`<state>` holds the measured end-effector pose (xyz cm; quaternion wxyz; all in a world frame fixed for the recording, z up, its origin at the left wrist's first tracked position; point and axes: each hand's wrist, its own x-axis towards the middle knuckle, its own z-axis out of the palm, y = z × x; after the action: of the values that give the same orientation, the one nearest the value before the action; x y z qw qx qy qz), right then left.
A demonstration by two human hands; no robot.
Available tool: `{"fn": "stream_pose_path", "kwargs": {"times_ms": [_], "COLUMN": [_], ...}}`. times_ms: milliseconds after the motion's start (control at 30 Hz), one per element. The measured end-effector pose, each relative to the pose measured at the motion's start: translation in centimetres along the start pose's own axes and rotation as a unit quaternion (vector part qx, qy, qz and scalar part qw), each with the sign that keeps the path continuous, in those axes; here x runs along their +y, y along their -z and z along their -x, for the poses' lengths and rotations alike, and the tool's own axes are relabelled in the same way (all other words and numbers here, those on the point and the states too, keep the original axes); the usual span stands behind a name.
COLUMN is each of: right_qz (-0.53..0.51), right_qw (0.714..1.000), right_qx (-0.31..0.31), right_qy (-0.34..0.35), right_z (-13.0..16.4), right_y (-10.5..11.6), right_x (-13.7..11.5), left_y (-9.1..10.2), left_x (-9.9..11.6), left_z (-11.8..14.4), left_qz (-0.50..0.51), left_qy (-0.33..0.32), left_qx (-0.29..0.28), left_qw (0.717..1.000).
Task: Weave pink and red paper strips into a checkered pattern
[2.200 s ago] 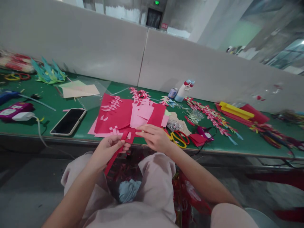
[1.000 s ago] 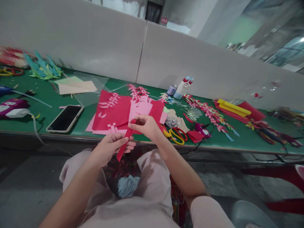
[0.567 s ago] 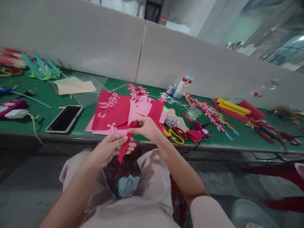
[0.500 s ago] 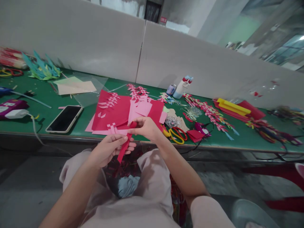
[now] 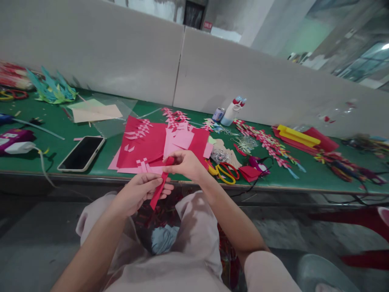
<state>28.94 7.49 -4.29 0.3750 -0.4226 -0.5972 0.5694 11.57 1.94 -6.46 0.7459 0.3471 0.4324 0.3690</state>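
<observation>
A narrow red paper strip runs slanted between both hands, just off the front edge of the green table. My left hand pinches its lower part; my right hand grips its upper end between thumb and fingers. Directly behind the hands lies a pile of red and pink paper sheets, some with woven pink-and-red checker patches. Yellow-handled scissors rest just right of my right hand.
A black phone lies left of the pile. Further left sit a white charger with cable and teal paper shapes. A glue bottle, woven strips and yellow-and-red card lie to the right. Grey partition boards back the table.
Both hands lifted the red strip off the table edge; my right hand folded its top end over and keeps pinching it. The view shifted slightly.
</observation>
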Motion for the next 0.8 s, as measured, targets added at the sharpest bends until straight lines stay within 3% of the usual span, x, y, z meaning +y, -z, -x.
{"fn": "stream_pose_path", "kwargs": {"times_ms": [133, 567, 800], "right_qz": [0.012, 0.036, 0.013], "right_qw": [1.0, 0.999, 0.999], "right_qx": [0.002, -0.032, -0.028], "right_qy": [-0.002, 0.022, -0.017], "right_z": [-0.02, -0.2, 0.36], "right_y": [-0.03, 0.28, 0.43], "right_x": [0.06, 0.62, -0.23], "left_y": [-0.19, 0.69, 0.63], "left_x": [0.07, -0.5, -0.48], "left_z": [0.05, -0.03, 0.18], "left_qz": [0.001, -0.035, -0.052], "left_qy": [0.002, 0.001, -0.006], "left_qx": [0.011, -0.028, -0.022], "left_qw": [1.0, 0.999, 0.998]}}
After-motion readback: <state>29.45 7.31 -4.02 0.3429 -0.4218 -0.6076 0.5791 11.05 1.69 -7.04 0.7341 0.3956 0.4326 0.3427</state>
